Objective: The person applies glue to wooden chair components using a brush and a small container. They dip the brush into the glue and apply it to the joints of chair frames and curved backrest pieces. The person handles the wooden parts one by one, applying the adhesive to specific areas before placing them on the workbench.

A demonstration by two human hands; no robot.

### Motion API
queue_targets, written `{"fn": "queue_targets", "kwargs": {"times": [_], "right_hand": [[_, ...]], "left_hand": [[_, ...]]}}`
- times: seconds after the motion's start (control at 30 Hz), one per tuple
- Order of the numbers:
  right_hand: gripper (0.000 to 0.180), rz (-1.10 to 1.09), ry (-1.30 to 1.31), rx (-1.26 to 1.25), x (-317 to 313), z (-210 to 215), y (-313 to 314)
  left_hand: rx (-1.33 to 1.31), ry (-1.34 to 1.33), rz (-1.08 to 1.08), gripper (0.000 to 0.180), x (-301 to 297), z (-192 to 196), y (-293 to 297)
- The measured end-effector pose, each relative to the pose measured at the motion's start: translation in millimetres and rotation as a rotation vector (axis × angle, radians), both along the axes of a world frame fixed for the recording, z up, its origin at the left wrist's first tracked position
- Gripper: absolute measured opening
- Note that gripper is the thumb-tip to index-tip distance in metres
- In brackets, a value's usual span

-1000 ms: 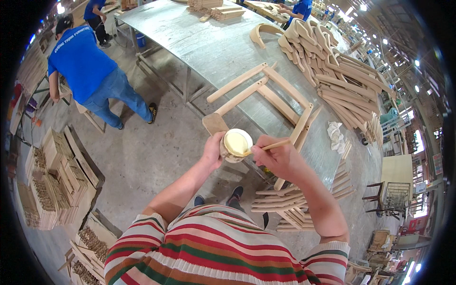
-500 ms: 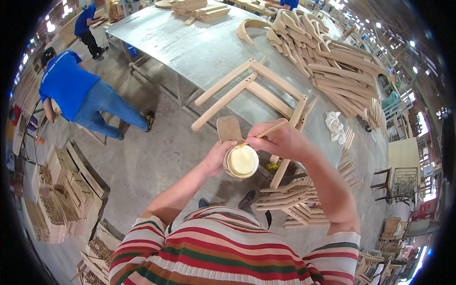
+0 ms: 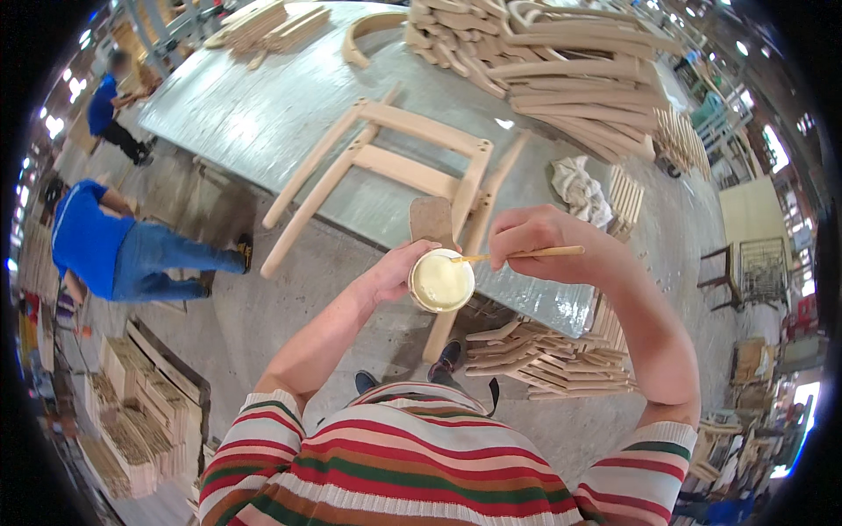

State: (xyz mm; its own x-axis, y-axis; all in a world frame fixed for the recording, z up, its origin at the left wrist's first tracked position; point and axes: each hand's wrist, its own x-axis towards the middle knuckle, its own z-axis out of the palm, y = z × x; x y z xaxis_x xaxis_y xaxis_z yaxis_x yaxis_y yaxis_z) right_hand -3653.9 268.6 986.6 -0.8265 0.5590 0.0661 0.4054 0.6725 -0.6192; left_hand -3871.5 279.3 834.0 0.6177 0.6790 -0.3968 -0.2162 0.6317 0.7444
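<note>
My left hand (image 3: 405, 270) is closed around a white tub (image 3: 424, 302) of pale yellow, glue-like paste (image 3: 443, 279). A flat brownish board with rounded corners (image 3: 431, 219) sticks up beyond the tub beside the left fingers; its lower end is hidden. My right hand (image 3: 535, 238) pinches a thin wooden stick (image 3: 548, 252), which lies nearly level with its yellowed tip at the tub's far rim. Just beyond both hands, a pale wooden chair frame (image 3: 408, 168) rests on the metal-topped table (image 3: 254, 114), two legs jutting past the near edge.
Curved wooden parts (image 3: 588, 96) are heaped at the table's far right, near a crumpled white cloth (image 3: 581, 188). More wooden pieces (image 3: 544, 359) are stacked low at the right, and boards (image 3: 145, 412) at the lower left. Two people in blue shirts (image 3: 88, 232) stand left of the table.
My view has shifted, so the table and chair frame appear further left. The stick has swung to nearly level, its tip still at the tub. My left hand keeps hold of the tub.
</note>
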Motion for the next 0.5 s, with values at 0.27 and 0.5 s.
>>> {"fn": "queue_targets", "kwargs": {"times": [0.27, 0.5], "right_hand": [[0.010, -0.031, -0.215, 0.240, 140.6, -5.9, 5.1], [0.006, -0.069, -0.475, 0.481, 221.5, -26.5, -17.6]], "left_hand": [[0.121, 0.065, -0.294, 0.037, 134.4, -20.9, 67.5], [0.051, 0.145, -0.430, 0.037, 227.3, -49.9, 116.3]]}}
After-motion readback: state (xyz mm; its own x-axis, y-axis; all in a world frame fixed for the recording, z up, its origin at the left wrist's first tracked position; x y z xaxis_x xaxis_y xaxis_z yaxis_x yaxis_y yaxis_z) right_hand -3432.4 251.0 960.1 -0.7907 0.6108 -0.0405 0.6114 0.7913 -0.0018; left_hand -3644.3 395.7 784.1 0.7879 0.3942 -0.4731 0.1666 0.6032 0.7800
